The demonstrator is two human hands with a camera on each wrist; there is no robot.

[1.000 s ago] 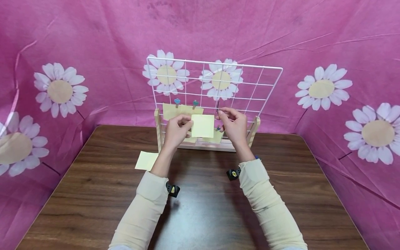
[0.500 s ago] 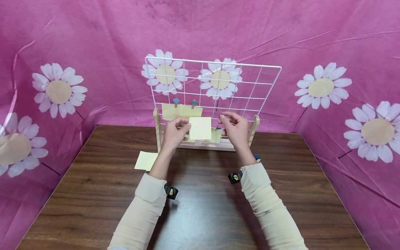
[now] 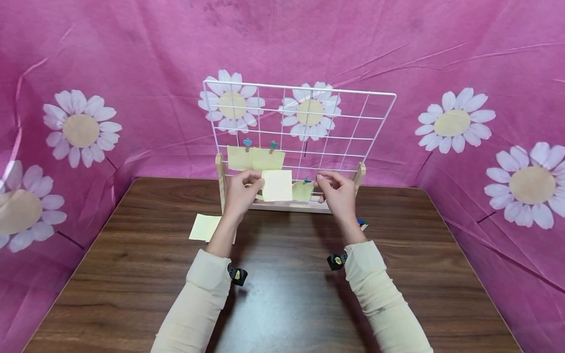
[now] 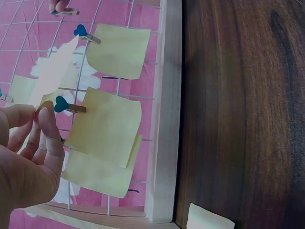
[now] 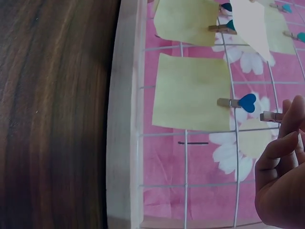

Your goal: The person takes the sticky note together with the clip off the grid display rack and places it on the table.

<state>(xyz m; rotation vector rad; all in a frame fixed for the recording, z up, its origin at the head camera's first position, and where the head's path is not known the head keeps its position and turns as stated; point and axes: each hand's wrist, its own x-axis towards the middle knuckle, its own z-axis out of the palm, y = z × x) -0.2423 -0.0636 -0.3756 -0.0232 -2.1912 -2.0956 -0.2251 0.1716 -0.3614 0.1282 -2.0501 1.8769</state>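
Note:
My left hand (image 3: pixel 242 193) pinches a pale yellow sticky note (image 3: pixel 277 185) by its left edge, in front of the white wire grid (image 3: pixel 300 88). Level with it on the right, my right hand (image 3: pixel 337 193) holds a small wooden clothespin (image 5: pixel 270 116) between thumb and fingers. In the right wrist view that clothespin lies just beside a blue heart clothespin (image 5: pixel 247 102), which fastens a yellow note (image 5: pixel 190 93) low on the grid. Two more notes hang higher at the left under a light blue heart clothespin (image 3: pixel 247 142) and a green one (image 3: pixel 273 145).
A wooden stand (image 3: pixel 291 208) carries the grid at the back of the brown table (image 3: pixel 282 294). Loose sticky notes (image 3: pixel 204 227) lie at the left, partly behind my left forearm. Coloured clothespins (image 3: pixel 362 223) show beside my right wrist. Pink flowered cloth (image 3: pixel 167 59) surrounds the table.
My left hand has drawn the note slightly down and left. The right hand has shifted down and right, away from the note, uncovering more of the lower clipped note and the clothespins beside the wrist.

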